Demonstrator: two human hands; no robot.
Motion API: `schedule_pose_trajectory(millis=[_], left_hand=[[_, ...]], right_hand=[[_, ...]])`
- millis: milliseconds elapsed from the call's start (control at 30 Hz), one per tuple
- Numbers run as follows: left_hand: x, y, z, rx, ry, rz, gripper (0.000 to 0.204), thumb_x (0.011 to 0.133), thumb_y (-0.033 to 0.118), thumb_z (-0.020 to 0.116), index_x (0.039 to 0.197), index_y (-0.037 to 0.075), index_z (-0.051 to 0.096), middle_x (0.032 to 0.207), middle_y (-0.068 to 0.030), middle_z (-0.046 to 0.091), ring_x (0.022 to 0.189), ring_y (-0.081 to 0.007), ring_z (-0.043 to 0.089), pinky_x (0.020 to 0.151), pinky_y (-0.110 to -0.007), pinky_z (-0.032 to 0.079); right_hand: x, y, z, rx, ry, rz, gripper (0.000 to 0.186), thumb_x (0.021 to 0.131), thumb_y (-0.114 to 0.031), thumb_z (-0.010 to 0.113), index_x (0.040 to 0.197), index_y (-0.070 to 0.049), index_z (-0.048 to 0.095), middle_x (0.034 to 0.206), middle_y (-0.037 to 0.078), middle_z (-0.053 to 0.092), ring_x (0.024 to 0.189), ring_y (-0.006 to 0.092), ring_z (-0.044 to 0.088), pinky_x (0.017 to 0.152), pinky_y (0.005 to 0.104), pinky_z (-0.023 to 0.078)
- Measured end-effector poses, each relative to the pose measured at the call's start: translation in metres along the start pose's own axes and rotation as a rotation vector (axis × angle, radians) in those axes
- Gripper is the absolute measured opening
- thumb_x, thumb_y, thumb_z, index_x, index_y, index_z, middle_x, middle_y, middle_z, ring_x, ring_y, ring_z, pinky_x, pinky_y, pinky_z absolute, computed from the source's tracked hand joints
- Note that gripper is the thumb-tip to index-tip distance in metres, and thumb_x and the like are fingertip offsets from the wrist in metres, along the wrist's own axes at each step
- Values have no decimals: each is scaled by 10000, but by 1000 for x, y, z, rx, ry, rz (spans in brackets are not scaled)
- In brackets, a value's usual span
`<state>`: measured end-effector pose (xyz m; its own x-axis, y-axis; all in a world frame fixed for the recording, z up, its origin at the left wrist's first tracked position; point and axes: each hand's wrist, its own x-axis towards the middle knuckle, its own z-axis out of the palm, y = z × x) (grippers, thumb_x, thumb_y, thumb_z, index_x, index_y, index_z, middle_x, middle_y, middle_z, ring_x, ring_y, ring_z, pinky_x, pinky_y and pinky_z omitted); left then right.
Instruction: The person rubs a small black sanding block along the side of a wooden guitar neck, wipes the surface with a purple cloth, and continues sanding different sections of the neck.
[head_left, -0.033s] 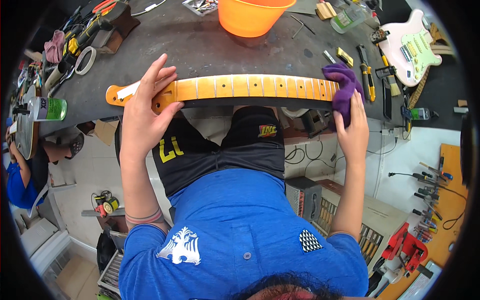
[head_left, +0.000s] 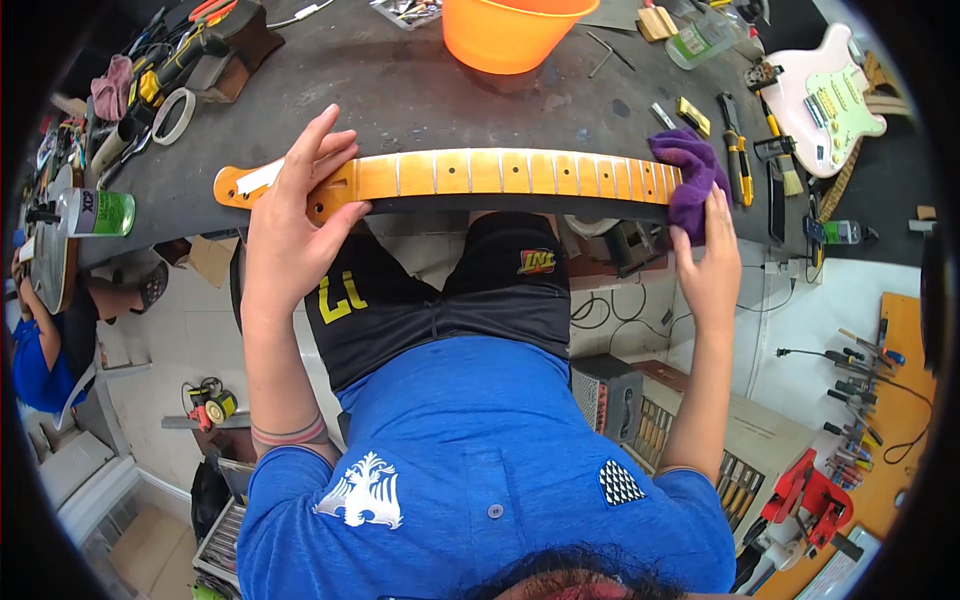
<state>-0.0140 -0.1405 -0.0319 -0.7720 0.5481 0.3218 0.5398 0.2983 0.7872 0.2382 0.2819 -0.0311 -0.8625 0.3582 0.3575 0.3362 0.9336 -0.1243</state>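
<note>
A guitar neck (head_left: 490,174) with an amber fingerboard, pale frets and dark dot markers lies crosswise along the near edge of the bench, its headstock to the left. My left hand (head_left: 298,225) spans the neck at the headstock end, thumb at the near edge and fingers over the far side, the upper fingers raised. At the body end, my right hand (head_left: 709,260) is closed on a crumpled purple cloth (head_left: 687,165), which covers that end of the neck. The cloth hides part of the right fingers' hold.
An orange bucket (head_left: 515,38) stands at the back of the dark bench (head_left: 395,90). Pliers (head_left: 737,150), a brush (head_left: 788,172) and a pale pink guitar body (head_left: 815,95) are at right. Tools, a tape roll (head_left: 173,118) and a green-liquid bottle (head_left: 105,213) are at left. Another person (head_left: 45,345) sits beyond.
The view has shifted very slightly. My right hand and the purple cloth sit marginally farther right; my left hand keeps its place on the neck.
</note>
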Motion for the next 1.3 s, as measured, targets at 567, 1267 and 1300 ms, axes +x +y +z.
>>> schedule_pose_trajectory(millis=[567, 1267, 1300], left_hand=[[-3, 0, -1, -2, -17, 36, 955, 805, -77, 839, 1650, 138, 452, 1417, -131, 720, 1328, -263, 708, 1113, -377, 572], [-2, -1, -2, 73, 6, 26, 931, 805, -96, 738, 1649, 160, 439, 1363, -149, 730, 1271, -330, 717, 1127, -419, 553], [-4, -1, -2, 52, 18, 56, 927, 805, -104, 738, 1647, 151, 444, 1374, -152, 726, 1276, -327, 720, 1099, -411, 566]], right_hand=[[9, -130, 20, 175, -46, -397, 490, 908, -149, 790, 1337, 64, 689, 1428, 249, 679, 1458, 431, 566, 1248, 540, 414], [59, -266, 71, 338, 75, -626, 520, 906, -93, 745, 1416, -26, 667, 1465, 139, 679, 1435, 308, 601, 1230, 497, 441], [54, -255, 67, 341, 51, -665, 498, 933, -114, 694, 1423, -33, 669, 1477, 135, 673, 1433, 306, 602, 1231, 495, 434]])
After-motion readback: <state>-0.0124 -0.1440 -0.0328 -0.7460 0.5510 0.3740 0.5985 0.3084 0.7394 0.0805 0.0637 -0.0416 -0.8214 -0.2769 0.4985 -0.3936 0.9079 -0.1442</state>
